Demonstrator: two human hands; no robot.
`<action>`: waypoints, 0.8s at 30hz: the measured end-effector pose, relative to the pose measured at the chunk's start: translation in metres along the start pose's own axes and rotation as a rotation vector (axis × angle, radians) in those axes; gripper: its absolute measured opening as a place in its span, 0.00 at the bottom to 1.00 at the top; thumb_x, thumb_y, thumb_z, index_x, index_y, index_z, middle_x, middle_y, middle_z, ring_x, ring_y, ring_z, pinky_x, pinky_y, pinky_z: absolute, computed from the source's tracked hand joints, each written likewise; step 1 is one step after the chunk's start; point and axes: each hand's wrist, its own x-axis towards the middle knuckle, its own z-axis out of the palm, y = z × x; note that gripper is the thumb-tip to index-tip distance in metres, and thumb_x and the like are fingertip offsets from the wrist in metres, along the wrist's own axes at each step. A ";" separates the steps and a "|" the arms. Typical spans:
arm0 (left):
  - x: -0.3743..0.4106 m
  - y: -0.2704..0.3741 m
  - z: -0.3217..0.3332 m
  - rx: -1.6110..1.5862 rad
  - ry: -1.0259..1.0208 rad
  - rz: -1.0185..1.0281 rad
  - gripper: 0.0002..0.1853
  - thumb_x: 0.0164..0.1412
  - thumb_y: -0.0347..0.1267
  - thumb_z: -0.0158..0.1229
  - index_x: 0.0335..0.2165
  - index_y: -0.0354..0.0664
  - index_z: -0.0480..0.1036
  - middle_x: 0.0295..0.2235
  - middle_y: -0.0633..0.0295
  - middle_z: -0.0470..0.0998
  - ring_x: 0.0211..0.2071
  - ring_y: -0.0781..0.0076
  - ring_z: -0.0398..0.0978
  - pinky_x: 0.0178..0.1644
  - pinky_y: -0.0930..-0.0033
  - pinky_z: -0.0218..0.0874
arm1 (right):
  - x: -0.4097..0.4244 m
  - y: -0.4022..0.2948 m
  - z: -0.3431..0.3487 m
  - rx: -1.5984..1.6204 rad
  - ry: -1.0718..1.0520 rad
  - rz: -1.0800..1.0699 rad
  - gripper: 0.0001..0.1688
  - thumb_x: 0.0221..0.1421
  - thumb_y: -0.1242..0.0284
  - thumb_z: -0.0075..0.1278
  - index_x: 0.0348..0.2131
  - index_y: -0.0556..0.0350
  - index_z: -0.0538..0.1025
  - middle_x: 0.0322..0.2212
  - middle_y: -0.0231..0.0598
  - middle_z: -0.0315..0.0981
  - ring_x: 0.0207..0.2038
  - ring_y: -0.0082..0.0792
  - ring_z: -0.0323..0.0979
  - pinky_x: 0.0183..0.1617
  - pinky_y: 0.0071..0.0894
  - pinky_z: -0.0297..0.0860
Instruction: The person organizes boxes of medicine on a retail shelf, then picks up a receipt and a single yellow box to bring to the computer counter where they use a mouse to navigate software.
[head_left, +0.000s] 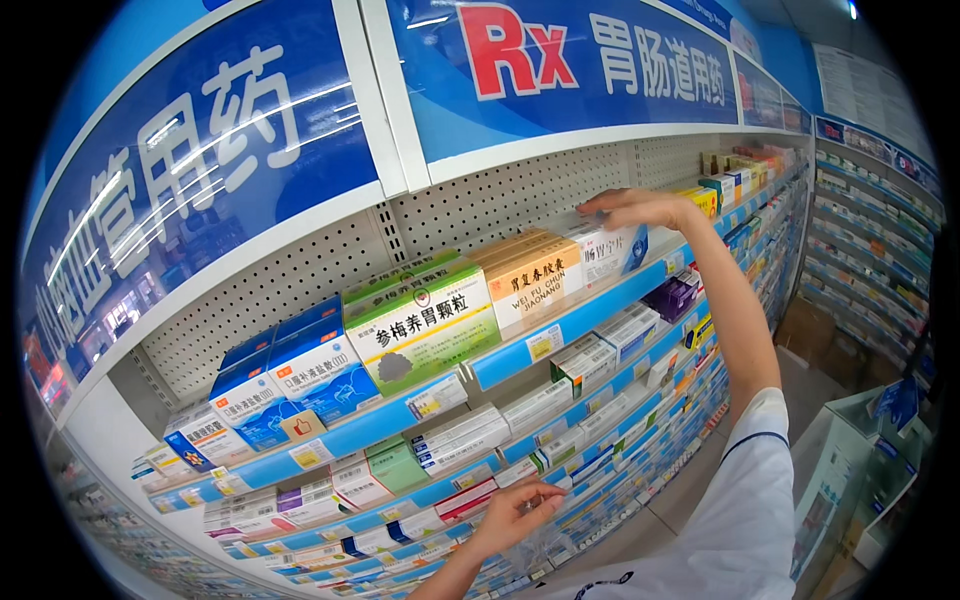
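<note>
My right hand (637, 208) is raised to the top shelf, palm down and slightly blurred. Its fingers reach over a white medicine carton (600, 262) with a blue pattern; whether they touch or grip it is hidden. Left of that carton stands a row of tan cartons (536, 285), then larger green and white cartons (424, 330). Lower down, my left hand (517, 517) hovers in front of the lower shelves, fingers bent and thumb apart from them. Something clear and shiny shows near its fingers, too indistinct to name.
Blue and white cartons (322, 375) fill the top shelf's left part. A blue price rail (585, 322) runs along its front edge. Lower shelves hold rows of small medicine boxes (457, 439). A glass display counter (832, 457) stands at right, with a cardboard box (806, 326) on the floor beyond.
</note>
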 end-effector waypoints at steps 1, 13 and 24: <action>-0.002 -0.001 -0.002 0.001 0.001 -0.002 0.10 0.59 0.31 0.59 0.37 0.36 0.77 0.30 0.65 0.75 0.26 0.83 0.66 0.31 0.80 0.59 | 0.003 -0.005 0.001 0.057 0.045 0.015 0.37 0.48 0.51 0.47 0.55 0.46 0.70 0.58 0.44 0.60 0.62 0.40 0.55 0.64 0.34 0.53; -0.016 -0.017 -0.022 0.050 -0.009 -0.098 0.10 0.60 0.31 0.58 0.40 0.39 0.77 0.34 0.62 0.79 0.36 0.79 0.73 0.38 0.75 0.64 | 0.155 -0.003 0.012 -0.501 -0.187 0.395 0.44 0.53 0.36 0.35 0.59 0.40 0.64 0.62 0.37 0.52 0.64 0.41 0.50 0.65 0.41 0.49; -0.025 -0.023 -0.018 -0.045 0.032 -0.106 0.10 0.60 0.30 0.57 0.40 0.38 0.77 0.32 0.63 0.76 0.32 0.80 0.71 0.35 0.77 0.63 | 0.169 0.023 0.045 -0.327 -0.204 0.515 0.52 0.48 0.33 0.38 0.63 0.41 0.56 0.65 0.39 0.43 0.66 0.41 0.43 0.65 0.43 0.47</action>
